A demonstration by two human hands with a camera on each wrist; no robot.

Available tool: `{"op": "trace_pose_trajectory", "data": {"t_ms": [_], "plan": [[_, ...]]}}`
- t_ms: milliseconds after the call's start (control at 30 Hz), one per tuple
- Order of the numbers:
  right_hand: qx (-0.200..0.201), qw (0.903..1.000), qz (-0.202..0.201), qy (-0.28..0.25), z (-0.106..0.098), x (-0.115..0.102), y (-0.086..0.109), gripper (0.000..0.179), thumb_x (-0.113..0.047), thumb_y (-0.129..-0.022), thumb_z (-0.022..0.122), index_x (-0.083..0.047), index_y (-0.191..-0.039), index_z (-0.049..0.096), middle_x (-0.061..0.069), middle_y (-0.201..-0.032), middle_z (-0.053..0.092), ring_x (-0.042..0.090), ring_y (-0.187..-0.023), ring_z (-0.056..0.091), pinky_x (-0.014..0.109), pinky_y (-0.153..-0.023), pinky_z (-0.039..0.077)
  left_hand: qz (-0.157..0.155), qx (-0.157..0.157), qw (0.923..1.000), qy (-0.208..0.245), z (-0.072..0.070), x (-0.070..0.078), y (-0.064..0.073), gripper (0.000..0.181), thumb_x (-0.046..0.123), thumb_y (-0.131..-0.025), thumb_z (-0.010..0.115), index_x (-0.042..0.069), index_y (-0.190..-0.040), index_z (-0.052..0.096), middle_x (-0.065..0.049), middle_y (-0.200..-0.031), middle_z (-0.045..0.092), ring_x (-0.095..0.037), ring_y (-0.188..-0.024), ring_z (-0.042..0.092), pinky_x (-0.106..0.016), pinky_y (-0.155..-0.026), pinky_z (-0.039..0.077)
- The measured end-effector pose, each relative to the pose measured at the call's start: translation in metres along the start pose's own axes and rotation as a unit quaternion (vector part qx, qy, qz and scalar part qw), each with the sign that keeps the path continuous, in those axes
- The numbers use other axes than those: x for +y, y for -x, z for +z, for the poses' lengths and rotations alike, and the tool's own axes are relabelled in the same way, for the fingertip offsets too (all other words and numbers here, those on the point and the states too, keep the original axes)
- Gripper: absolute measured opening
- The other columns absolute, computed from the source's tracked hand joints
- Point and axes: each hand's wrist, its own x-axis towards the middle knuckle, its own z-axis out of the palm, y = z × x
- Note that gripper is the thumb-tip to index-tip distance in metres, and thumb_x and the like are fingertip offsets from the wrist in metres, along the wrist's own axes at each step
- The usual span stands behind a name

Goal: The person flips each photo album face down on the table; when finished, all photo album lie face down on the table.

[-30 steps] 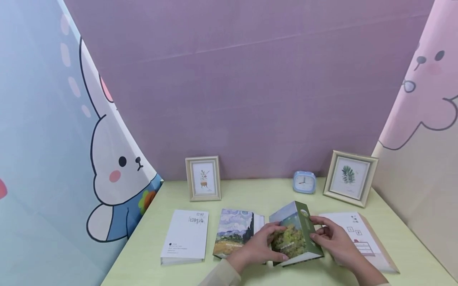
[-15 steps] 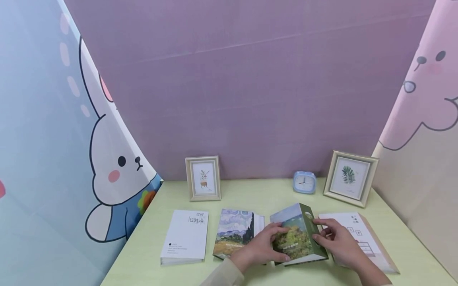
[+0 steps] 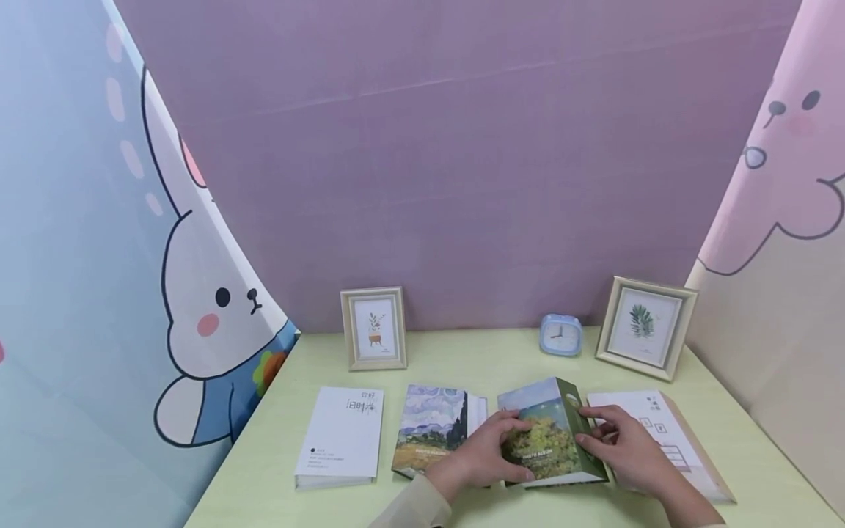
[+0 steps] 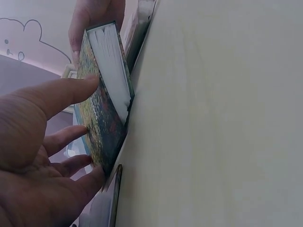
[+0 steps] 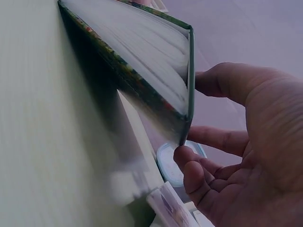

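Note:
A thick photo album with a painted landscape cover and green spine leans tilted on the table, its spine side raised. My left hand lies across the cover; in the left wrist view its thumb and spread fingertips touch the painted face. On the other side my right hand holds the green spine. The right wrist view shows its thumb against the spine and other fingers curled at the back edge, with the white pages showing at the album's end.
Left of it lie another painted album and a white album. A white-covered book with a brown edge lies partly behind the right hand. Two picture frames and a blue clock stand at the back.
The album's raised spine side has come down a little and shifted slightly right. Both hands have moved slightly with it, keeping their places on cover and spine.

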Motion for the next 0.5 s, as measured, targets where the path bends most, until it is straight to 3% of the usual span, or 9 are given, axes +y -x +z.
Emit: {"op": "trace_pose_trajectory", "data": {"t_ms": [300, 500], "plan": [[-0.016, 0.9996, -0.009, 0.021, -0.0030, 0.0001, 0.0013, 0.059, -0.030, -0.090, 0.085, 0.002, -0.135, 0.065, 0.009, -0.113, 0.063, 0.018, -0.091, 0.062, 0.028, -0.069, 0.056, 0.006, -0.002, 0.9985, -0.054, 0.0003, -0.0008, -0.0016, 0.068, 0.032, -0.086, 0.089, 0.032, -0.146, 0.058, 0.007, -0.166, 0.033, -0.022, -0.146, 0.043, -0.041, -0.116, 0.044], [-0.029, 0.9994, -0.008, 0.018, -0.0016, 0.0026, 0.0015, 0.050, -0.026, -0.087, 0.087, 0.000, -0.127, 0.069, 0.009, -0.113, 0.065, 0.018, -0.090, 0.065, 0.028, -0.071, 0.058, 0.006, 0.004, 0.9951, -0.098, 0.0003, -0.0022, -0.0027, 0.067, 0.039, -0.085, 0.089, 0.035, -0.145, 0.059, 0.011, -0.165, 0.034, -0.021, -0.150, 0.037, -0.046, -0.117, 0.042]]}}
